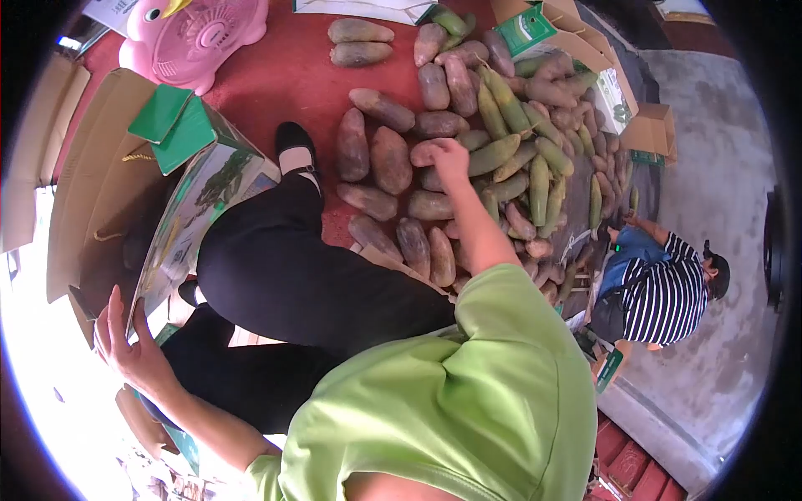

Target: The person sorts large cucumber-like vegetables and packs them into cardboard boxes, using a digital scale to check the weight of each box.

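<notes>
Below the open flaps of a tall cardboard box (219,179) at the left, my left hand (134,346) rests against the box's edge, its fingers apart. My right hand (447,160) is over the pile, its fingers closed round a reddish-brown tuber (424,153). Around that hand lie large brown tubers (391,160) on the red floor, and to its right long green gourd-like vegetables (540,192) are heaped on more tubers. The inside of the box is dark, and its contents cannot be made out.
A pink duck-shaped fan (205,37) stands at the upper left. Two tubers (361,55) lie apart near the top. Open cartons (614,92) stand behind the pile. At the right, a person in a striped shirt (664,301) sits beside the heap.
</notes>
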A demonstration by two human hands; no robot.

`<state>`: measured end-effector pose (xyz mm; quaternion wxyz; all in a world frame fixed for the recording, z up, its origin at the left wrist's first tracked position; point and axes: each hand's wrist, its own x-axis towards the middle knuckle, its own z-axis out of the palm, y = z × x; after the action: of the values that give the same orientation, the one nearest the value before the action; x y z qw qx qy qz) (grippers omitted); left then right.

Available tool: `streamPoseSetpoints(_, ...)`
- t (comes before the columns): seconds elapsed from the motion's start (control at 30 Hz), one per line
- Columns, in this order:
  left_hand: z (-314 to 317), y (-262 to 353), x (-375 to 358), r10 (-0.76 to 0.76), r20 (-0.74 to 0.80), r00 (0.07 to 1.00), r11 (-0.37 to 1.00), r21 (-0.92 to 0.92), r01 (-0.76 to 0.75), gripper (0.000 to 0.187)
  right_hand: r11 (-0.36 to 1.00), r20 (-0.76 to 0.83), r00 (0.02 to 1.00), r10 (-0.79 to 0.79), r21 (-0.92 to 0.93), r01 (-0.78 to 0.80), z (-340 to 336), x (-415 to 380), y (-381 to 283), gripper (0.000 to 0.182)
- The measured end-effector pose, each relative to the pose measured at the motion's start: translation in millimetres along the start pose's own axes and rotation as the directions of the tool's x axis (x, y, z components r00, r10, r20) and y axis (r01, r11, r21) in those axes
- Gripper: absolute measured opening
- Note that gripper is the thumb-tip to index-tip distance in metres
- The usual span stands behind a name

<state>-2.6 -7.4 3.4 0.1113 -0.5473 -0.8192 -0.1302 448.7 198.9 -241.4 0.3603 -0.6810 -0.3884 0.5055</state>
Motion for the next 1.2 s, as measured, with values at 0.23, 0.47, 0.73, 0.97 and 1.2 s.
streamPoseSetpoints(0.23,3,-1,-2,0.007,0.008,1.0,0.997,-0.082,-0.006,0.035,0.765,-0.237,0.954,-0.183,-0.644,-0.014,-124,20,43,0.036)
streamPoseSetpoints(0.47,4,2,-1,-0.012,0.0,1.0,0.994,-0.111,0.012,0.033,0.479,-0.213,0.968,0.131,-0.842,-0.25,-171,-28,75,0.072)
streamPoseSetpoints(0.73,-2,14,2,-0.031,0.011,0.999,0.997,-0.066,0.032,0.034,0.422,-0.371,0.922,0.115,-0.822,-0.383,-145,-59,63,0.069)
streamPoseSetpoints(0.97,-14,18,1,0.025,0.045,0.999,0.997,-0.069,-0.022,0.021,0.38,-0.304,0.953,0.004,-0.88,-0.283,-124,-72,50,0.067)
streamPoseSetpoints(1.2,-17,12,1,0.039,0.046,0.998,0.993,-0.114,-0.034,0.022,0.585,0.097,0.955,-0.281,-0.772,0.25,-76,-57,-2,0.055)
